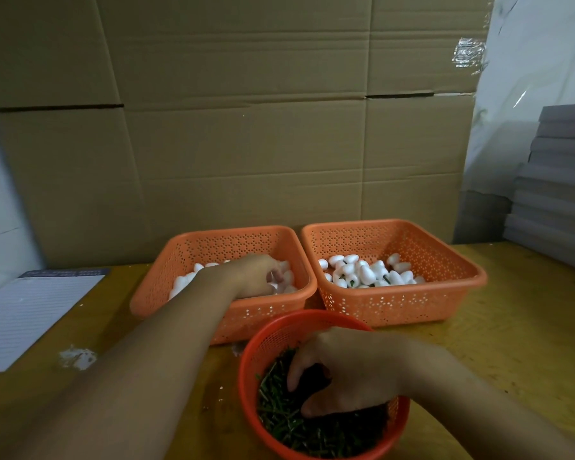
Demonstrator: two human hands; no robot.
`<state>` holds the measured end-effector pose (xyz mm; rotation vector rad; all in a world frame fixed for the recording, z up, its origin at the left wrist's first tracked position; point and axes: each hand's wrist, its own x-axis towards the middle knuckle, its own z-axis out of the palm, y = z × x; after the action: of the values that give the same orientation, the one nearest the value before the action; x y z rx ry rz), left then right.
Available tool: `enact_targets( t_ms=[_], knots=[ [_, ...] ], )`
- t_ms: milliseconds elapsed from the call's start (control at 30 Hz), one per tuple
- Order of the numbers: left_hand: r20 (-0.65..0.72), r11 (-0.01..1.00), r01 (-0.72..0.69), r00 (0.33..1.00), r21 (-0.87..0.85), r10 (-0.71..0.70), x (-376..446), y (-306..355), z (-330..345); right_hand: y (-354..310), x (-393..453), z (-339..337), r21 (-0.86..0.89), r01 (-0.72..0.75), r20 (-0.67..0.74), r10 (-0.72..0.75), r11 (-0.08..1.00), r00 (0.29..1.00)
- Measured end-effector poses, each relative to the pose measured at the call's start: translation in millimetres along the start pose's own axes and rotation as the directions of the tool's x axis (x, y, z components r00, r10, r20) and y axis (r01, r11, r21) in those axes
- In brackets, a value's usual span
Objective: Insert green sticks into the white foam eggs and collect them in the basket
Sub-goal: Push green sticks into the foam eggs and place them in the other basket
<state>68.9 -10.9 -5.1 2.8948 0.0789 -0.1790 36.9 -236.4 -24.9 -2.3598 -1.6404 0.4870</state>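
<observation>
While both arms reach out at once, the work looks to be mid-run, not near its end. Left hand (258, 273) is down in the left orange basket (153, 293), fingers curled among the plain white foam eggs (186, 280); whether it has one egg actually pinched I cannot tell, the fingertips are buried in the pile. Right hand (342, 370) is in the round red basket (263, 340) nearest the person, fingers bent down into the heap of green sticks (279, 416); a stick may be gripped, but the palm hides it, so that too stays unsure. The hands are well apart, each in its own container. Right orange basket (445, 293), just beside the left one, holds a modest cluster of finished eggs (362, 272), with green showing between several of them, so I judge these to be the ones already fitted with sticks. That pile covers only part of the basket floor. The left basket has plenty of bare eggs, and the stick heap is deep. Judgement: a fair batch done, much left; this moment is the fetching of one egg and one stick for the next joining. All three baskets stand on a yellowish wooden table (528, 310), with a lined paper sheet (30, 313) off to the left and cardboard (246, 127) behind.
</observation>
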Motion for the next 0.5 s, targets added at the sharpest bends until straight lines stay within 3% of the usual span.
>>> enact_targets(
  t_ms=[233, 367, 500],
  knots=[
    [-0.022, 0.993, 0.115, 0.993, 0.015, -0.115, -5, -12, 8, 1, 1, 1, 0.009, -0.009, -0.01, 0.009, 1.0, 1.0],
    [-0.109, 0.979, -0.028, 0.994, -0.201, 0.006, -7, -11, 5, 0, 1, 0, 0.02, -0.01, -0.005, 0.01, 1.0, 1.0],
    [-0.324, 0.898, -0.192, 0.944, -0.397, 0.058, -23, -8, 2, 1, 1, 1, 0.027, -0.008, -0.004, 0.008, 1.0, 1.0]
  ],
)
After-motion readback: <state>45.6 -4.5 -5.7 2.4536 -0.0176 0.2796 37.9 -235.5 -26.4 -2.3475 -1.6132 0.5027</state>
